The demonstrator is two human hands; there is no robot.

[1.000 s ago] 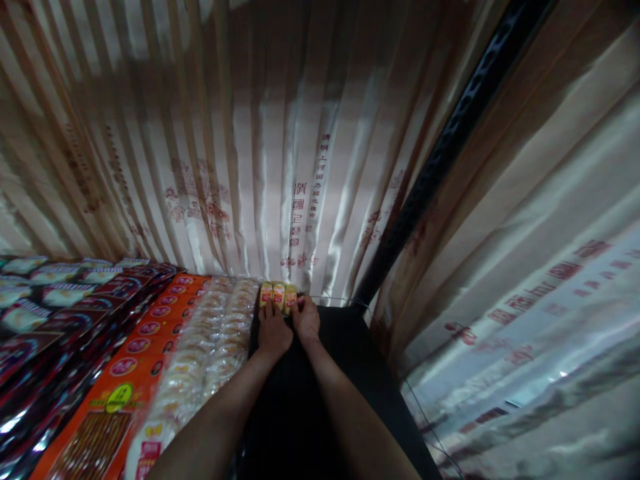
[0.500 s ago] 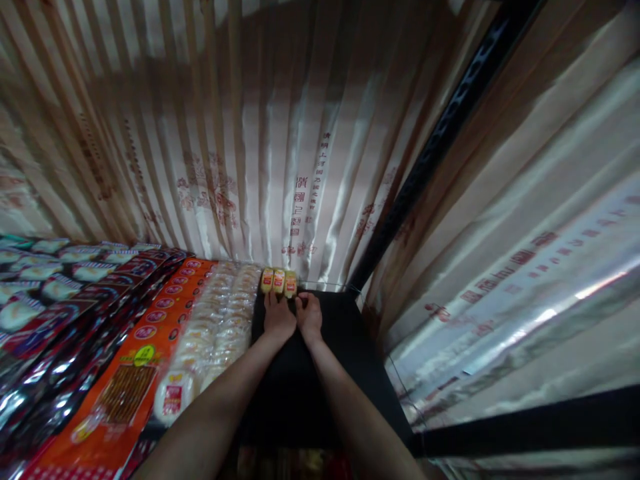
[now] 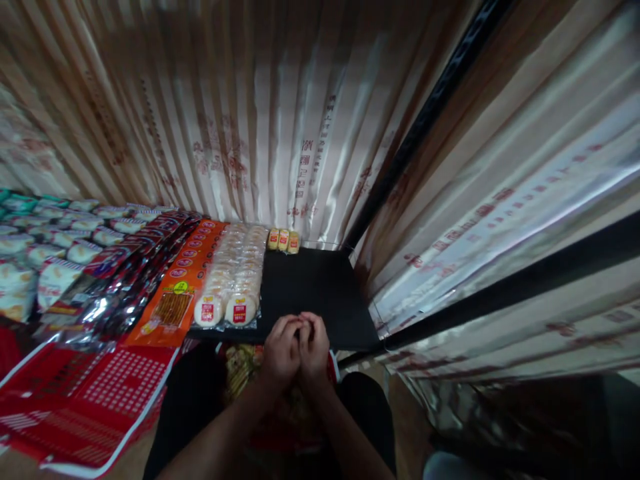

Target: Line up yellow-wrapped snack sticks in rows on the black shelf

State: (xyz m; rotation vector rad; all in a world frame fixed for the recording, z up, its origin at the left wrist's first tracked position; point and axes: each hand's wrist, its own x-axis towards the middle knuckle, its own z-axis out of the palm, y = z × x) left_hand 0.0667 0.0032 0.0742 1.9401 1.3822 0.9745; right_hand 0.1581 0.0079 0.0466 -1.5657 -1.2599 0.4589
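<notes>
Three small yellow snack packs [image 3: 283,240] stand in a row at the back of a black shelf [image 3: 320,300], against the striped curtain. My left hand [image 3: 281,350] and my right hand [image 3: 315,347] are drawn back to the shelf's front edge, far from the packs. Both hands are curled and pressed together, fingertips touching. Whether anything is between the fingers is hidden. Below them sits a red bag [image 3: 260,373] holding more packaged snacks.
Rows of round cake packs [image 3: 235,280], orange packets [image 3: 185,280], dark red packets [image 3: 125,273] and white-green packets [image 3: 45,247] fill the shelf to the left. A red and white bag [image 3: 80,400] lies at lower left. A black upright post [image 3: 425,120] and striped curtains [image 3: 280,113] close the right and back.
Both hands let go of the yellow packs at the shelf's back and pulled toward me to the front edge, coming together. The camera pulled back, showing more of the shelf.
</notes>
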